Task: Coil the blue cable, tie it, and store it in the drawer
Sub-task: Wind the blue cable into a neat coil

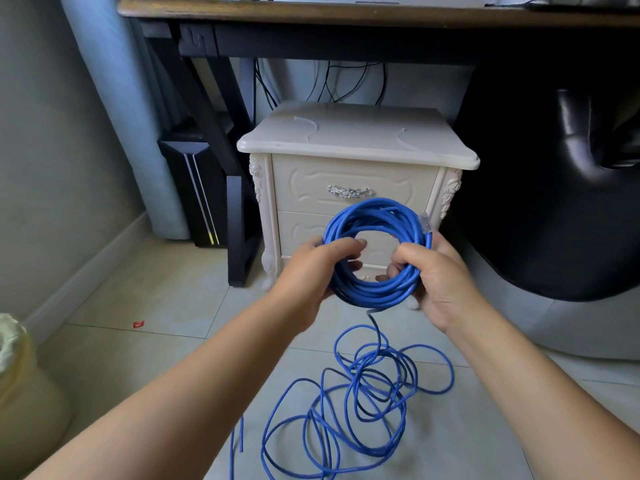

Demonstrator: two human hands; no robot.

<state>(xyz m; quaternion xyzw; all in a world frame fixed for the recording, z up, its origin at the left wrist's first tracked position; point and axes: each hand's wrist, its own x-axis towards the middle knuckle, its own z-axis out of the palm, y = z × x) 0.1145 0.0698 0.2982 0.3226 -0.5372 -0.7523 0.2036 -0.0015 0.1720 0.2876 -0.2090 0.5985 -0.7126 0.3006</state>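
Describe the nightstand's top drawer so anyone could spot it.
Under the dark wooden desk stands a cream nightstand. Its top drawer is the upper carved panel, above the coiled blue cable. Its ornate silver handle marks it; the cable hides most of the lower drawer.

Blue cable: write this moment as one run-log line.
step: coiling | left grip: holds coil | right grip: holds coil | slack: floor | drawer: shut
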